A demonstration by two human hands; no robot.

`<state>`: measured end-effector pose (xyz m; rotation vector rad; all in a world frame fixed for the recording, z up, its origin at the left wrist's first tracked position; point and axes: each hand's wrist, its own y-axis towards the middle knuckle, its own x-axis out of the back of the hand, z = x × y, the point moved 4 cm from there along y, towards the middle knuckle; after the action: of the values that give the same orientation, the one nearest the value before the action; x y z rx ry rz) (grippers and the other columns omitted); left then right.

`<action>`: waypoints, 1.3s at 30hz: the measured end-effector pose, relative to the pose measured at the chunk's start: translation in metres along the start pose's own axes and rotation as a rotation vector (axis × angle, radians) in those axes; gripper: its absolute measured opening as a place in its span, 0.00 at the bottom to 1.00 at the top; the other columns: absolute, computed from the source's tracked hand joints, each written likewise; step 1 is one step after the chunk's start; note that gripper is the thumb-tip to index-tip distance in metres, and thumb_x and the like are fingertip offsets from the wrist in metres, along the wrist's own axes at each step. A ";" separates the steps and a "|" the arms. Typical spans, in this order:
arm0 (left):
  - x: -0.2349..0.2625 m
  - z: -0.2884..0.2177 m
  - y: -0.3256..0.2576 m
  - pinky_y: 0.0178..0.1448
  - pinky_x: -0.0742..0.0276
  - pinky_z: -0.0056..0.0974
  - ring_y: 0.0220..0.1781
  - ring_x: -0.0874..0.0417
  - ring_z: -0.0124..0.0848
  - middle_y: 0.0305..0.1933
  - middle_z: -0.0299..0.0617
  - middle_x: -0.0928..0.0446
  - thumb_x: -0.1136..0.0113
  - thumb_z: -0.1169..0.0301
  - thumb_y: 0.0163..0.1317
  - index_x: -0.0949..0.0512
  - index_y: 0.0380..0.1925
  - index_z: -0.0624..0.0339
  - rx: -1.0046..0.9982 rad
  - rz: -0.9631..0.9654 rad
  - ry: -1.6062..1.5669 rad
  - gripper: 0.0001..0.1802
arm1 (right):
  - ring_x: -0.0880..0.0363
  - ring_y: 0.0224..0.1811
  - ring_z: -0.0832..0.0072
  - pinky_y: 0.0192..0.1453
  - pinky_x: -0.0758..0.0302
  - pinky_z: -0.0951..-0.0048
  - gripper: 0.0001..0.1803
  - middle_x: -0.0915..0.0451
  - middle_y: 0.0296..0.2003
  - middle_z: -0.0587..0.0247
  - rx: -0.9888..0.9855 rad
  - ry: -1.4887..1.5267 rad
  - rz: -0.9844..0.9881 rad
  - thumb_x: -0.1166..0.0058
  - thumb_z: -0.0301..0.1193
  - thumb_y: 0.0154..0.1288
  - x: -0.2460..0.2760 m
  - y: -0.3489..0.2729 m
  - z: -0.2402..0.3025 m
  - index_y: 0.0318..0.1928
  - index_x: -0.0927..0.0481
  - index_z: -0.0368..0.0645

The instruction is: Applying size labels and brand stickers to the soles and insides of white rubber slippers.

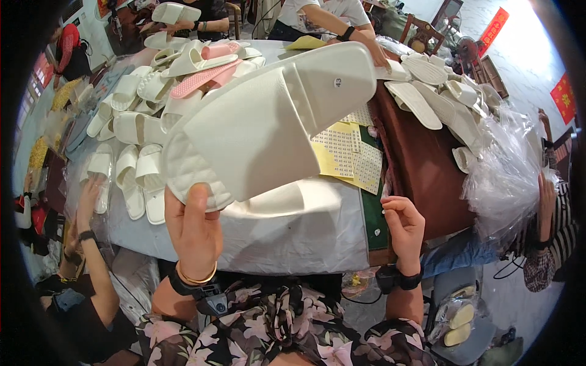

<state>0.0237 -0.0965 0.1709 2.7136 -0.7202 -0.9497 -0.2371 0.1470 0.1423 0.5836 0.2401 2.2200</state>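
Note:
A large white slide slipper (244, 152) is raised in front of me, tilted up to the right. My left hand (194, 235) grips its quilted toe end, thumb on top. A small round sticker (337, 83) sits on the insole near the heel. My right hand (406, 229) is held apart from the slipper, thumb and fingertips pinched together; a tiny pale bit shows there, too small to name. Beyond it lie yellow and white sticker sheets (367, 165) on a green board (373, 213). Under the raised slipper another white slipper (274, 201) rests on the table, partly hidden.
White slippers (131, 128) and some pink slippers (204, 79) pile up at the left. More white slippers (427, 104) lie on brown fabric (421, 177) at the right, beside clear plastic bags (503, 177). Co-workers' hands reach in at left, right and far side.

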 end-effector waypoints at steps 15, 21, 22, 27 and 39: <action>-0.023 0.013 -0.004 0.60 0.26 0.36 0.58 0.22 0.32 0.61 0.46 0.26 0.52 0.75 0.69 0.38 0.66 0.68 0.367 0.227 0.080 0.26 | 0.25 0.59 0.66 0.60 0.25 0.65 0.34 0.26 0.60 0.56 -0.361 1.070 0.001 0.58 0.55 0.74 -0.024 0.009 -0.032 0.63 0.32 0.36; -0.017 0.049 0.005 0.58 0.29 0.30 0.53 0.25 0.24 0.55 0.40 0.24 0.51 0.72 0.70 0.33 0.63 0.69 0.445 0.434 0.386 0.23 | 0.19 0.53 0.66 0.57 0.23 0.66 0.52 0.20 0.52 0.48 -0.270 0.986 0.439 0.49 0.70 0.58 -0.017 0.003 -0.010 0.61 0.29 0.32; -0.014 0.054 0.007 0.58 0.29 0.30 0.53 0.25 0.24 0.55 0.40 0.24 0.51 0.72 0.70 0.33 0.63 0.69 0.450 0.429 0.386 0.23 | 0.20 0.53 0.68 0.57 0.24 0.68 0.49 0.20 0.53 0.50 -0.337 0.812 0.531 0.43 0.64 0.57 -0.017 -0.002 -0.011 0.61 0.29 0.30; -0.001 0.075 0.004 0.65 0.32 0.36 0.61 0.27 0.32 0.61 0.48 0.28 0.47 0.67 0.70 0.37 0.66 0.69 0.446 0.444 0.506 0.28 | 0.19 0.48 0.77 0.54 0.24 0.75 0.26 0.18 0.50 0.58 -0.689 0.625 0.588 0.42 0.26 0.64 -0.024 -0.030 -0.039 0.61 0.29 0.28; 0.081 0.074 -0.085 0.77 0.50 0.49 0.76 0.46 0.51 0.75 0.59 0.48 0.32 0.72 0.54 0.47 0.72 0.66 0.197 0.196 1.109 0.48 | 0.21 0.43 0.81 0.48 0.24 0.77 0.21 0.18 0.44 0.66 -0.744 0.488 0.388 0.47 0.26 0.68 -0.034 -0.095 -0.098 0.60 0.27 0.34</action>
<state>0.0650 -0.0634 0.0424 2.6498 -0.7816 0.6934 -0.2020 0.1858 0.0117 -0.3492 -0.4851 2.5585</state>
